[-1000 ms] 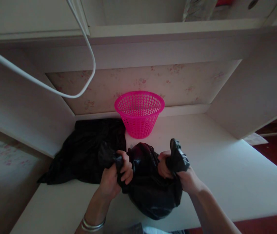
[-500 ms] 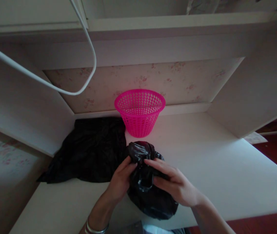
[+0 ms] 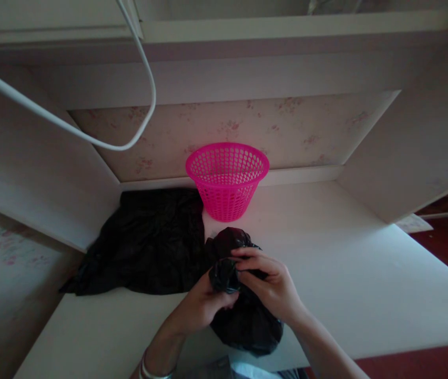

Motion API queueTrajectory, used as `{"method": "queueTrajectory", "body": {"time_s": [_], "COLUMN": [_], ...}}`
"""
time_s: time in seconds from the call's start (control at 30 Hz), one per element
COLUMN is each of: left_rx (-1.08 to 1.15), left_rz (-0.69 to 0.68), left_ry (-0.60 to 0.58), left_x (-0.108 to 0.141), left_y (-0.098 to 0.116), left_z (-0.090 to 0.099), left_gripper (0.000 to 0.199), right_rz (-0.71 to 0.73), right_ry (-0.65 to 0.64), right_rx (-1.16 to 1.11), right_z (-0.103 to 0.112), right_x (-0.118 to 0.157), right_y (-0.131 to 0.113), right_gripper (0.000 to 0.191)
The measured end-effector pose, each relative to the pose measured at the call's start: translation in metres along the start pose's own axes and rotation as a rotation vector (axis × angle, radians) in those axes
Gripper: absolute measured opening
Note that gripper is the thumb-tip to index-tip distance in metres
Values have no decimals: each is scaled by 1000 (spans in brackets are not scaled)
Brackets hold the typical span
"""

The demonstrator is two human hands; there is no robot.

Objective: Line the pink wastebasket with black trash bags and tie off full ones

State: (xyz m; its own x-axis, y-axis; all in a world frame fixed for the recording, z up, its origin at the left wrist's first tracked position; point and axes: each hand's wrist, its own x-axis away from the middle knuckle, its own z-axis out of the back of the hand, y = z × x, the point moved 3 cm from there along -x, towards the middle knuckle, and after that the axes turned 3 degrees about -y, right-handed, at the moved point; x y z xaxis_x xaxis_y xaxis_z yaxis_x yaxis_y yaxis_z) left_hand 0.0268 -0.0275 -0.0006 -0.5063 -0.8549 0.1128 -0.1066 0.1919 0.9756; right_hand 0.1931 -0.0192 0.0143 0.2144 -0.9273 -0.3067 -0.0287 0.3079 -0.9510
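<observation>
A bulging black bag (image 3: 250, 331), its contents hidden, sat near the front edge of a white surface (image 3: 350, 258), before a pink mesh basket (image 3: 227, 204) and beside a flat spread of black material (image 3: 151, 247), with a floral panel (image 3: 232, 123) behind. The person's left hand (image 3: 202, 308) curled around the bag's gathered top, while the right hand (image 3: 269, 284), fingers partly bent, pinched it from the other side.

Inside of black bag (image 3: 250, 329) hidden; left fingers (image 3: 221, 301) partly behind it; white cable (image 3: 56, 120) cropped top, left
</observation>
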Motion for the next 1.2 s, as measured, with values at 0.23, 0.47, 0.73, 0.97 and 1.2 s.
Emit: {"method": "queueTrajectory", "body": {"time_s": [0.23,0.47,0.73,0.97,1.2], "left_rx": [-19,27,-183,-227,-234], "left_rz": [-19,-89,-158,-222,-278], "left_ry": [18,-61,-75,106,284], "left_x": [-6,-15,-4,-24,-24], "left_y": [-13,1,14,-7,-5], "left_z": [4,0,7,20,21], "left_gripper": [45,36,20,16,33], "right_rz": [-47,-486,-332,-194,76], "right_ry": [-39,-284,35,120,-239], "right_rx": [89,-371,-160,-333,-1], "right_z": [8,7,18,17,3], "right_x": [-1,-10,-33,-32,-11], "right_y": [5,21,19,2,-43], "right_gripper": [29,54,50,36,26]}}
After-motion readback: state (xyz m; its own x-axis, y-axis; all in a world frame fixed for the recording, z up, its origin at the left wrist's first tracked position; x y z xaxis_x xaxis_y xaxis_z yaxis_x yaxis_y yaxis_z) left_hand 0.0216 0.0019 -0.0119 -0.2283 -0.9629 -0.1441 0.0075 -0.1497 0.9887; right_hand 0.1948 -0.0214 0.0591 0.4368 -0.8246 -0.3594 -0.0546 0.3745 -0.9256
